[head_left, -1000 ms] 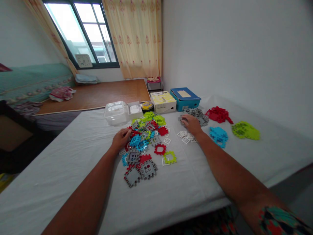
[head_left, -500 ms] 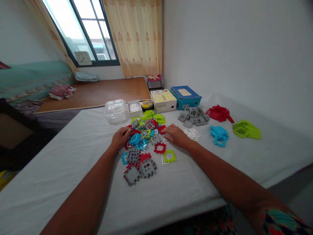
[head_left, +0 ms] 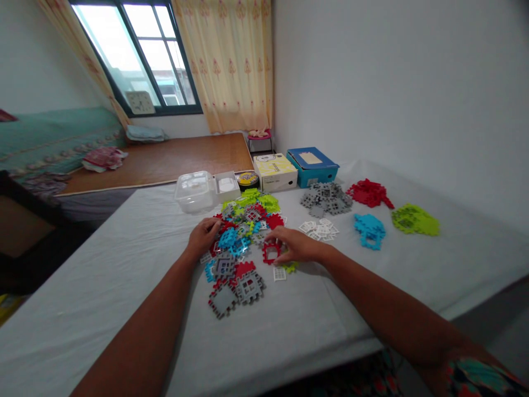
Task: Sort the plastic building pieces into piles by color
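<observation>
A mixed heap of notched plastic building tiles (head_left: pixel 233 238) in red, blue, grey, green and white lies in the middle of the bed-like white surface. My left hand (head_left: pixel 203 236) rests at the heap's left edge, its fingers curled in; what they hold, if anything, is hidden. On the right side, my right hand (head_left: pixel 295 245) has thumb and fingers around a red square frame tile (head_left: pixel 271 260). Under that hand a green frame tile (head_left: pixel 291 268) shows in part, beside a white window-grid piece (head_left: pixel 280 274). Grey tiles (head_left: pixel 224 299) lie nearest me.
To the right are separate piles: grey tiles (head_left: pixel 326 198), white grids (head_left: pixel 320 229), red tiles (head_left: pixel 369 193), blue tiles (head_left: pixel 370 229) and green tiles (head_left: pixel 415 219). Behind the heap stand a clear plastic box (head_left: pixel 194 192), a yellow-white box (head_left: pixel 275 172) and a blue box (head_left: pixel 313 165).
My right hand has come down and nearer me from the heap's right side onto the red frame tile, now partly covering the green one. My left hand has hardly moved.
</observation>
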{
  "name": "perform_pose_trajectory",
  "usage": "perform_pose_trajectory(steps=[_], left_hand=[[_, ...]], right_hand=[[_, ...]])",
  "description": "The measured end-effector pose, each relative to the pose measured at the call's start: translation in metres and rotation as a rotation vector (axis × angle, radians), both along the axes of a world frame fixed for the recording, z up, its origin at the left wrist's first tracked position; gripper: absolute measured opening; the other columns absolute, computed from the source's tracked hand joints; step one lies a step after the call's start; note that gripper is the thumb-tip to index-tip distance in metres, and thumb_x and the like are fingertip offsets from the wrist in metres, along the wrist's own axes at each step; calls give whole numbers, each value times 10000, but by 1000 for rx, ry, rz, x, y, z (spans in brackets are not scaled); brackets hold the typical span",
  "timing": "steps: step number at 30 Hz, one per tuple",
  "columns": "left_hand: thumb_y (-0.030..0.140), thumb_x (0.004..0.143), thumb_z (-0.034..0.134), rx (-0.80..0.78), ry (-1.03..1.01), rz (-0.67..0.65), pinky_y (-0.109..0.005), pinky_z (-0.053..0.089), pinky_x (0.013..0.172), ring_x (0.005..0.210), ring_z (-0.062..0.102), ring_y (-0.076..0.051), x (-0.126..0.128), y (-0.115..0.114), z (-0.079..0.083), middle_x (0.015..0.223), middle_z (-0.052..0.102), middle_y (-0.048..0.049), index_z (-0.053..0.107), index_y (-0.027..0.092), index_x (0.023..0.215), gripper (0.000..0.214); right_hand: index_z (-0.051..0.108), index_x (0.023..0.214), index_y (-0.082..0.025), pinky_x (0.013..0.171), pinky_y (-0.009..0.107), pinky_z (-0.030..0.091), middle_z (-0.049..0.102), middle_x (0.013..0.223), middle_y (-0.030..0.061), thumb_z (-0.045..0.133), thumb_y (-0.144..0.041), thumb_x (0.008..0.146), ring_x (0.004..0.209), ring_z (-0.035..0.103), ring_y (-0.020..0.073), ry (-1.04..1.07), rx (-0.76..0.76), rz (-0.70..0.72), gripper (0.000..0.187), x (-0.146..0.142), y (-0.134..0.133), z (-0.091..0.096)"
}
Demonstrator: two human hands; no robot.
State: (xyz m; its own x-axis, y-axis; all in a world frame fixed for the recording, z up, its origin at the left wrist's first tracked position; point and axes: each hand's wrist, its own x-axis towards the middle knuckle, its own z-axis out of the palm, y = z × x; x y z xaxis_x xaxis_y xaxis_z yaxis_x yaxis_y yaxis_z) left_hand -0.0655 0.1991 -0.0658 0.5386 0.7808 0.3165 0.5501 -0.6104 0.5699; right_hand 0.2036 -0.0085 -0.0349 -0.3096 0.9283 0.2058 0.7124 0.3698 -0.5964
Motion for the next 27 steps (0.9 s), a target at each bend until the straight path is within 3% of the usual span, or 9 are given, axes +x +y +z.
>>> perform_pose_trajectory(steps=[3,7,10,13,16,19,21,24,27], left_hand=[[483,872,418,0,-10,6,-328,453,947,1026,616,-221,1,0,0,1051,713,-56,739,204,971,437],[488,869,414,26,-9,-5,-324,462,926,1009,623,-227,1,-1,1,1022,718,-63,744,198,940,445],[488,869,414,28,-4,-8,-323,462,929,1004,625,-226,1,-2,3,1019,719,-63,744,199,941,444],[477,869,414,20,-3,1,-332,457,942,1013,624,-229,2,-4,5,1025,717,-67,743,199,944,438],[468,872,413,1,-4,9,-331,453,952,1029,617,-225,2,-5,5,1048,715,-58,739,210,958,424],[478,871,419,-6,-5,13,-326,452,957,1031,616,-221,1,-4,3,1059,711,-57,738,207,960,427],[490,870,421,5,-6,13,-324,455,951,1029,618,-223,1,-2,1,1055,708,-63,739,201,956,438],[501,869,418,17,-3,5,-328,458,946,1031,620,-226,0,1,-2,1054,704,-68,737,197,958,450],[497,872,411,10,4,12,-331,457,944,1025,620,-225,0,0,-1,1064,701,-74,736,196,966,453]], right_hand=[[618,1162,-180,693,256,455,634,898,22,798,-317,670,758,578,135,262,-150,-63,542,6,3,-2],[685,929,-137,625,243,430,652,762,10,778,-394,661,668,563,118,563,-349,-132,382,23,6,-1],[708,843,-132,590,236,406,676,728,16,758,-454,667,619,543,108,637,-304,-272,370,37,7,1],[736,840,-141,591,246,423,684,710,15,708,-474,705,611,551,118,579,-148,-461,360,52,10,-1],[732,1031,-153,613,281,485,712,775,36,591,-442,796,638,597,150,523,2,-628,398,73,16,-7],[701,1131,-156,775,372,532,737,953,86,518,-364,835,815,660,216,337,210,-781,405,102,24,-11],[694,1140,-148,919,424,495,710,1103,121,493,-317,842,1001,645,261,154,353,-882,397,122,29,-12],[661,1182,-122,1054,449,404,629,1270,153,440,-260,857,1201,554,277,-37,453,-933,417,144,36,-13],[657,1178,-106,1073,454,382,618,1278,170,427,-222,856,1216,542,280,-116,430,-903,412,152,38,-13]])
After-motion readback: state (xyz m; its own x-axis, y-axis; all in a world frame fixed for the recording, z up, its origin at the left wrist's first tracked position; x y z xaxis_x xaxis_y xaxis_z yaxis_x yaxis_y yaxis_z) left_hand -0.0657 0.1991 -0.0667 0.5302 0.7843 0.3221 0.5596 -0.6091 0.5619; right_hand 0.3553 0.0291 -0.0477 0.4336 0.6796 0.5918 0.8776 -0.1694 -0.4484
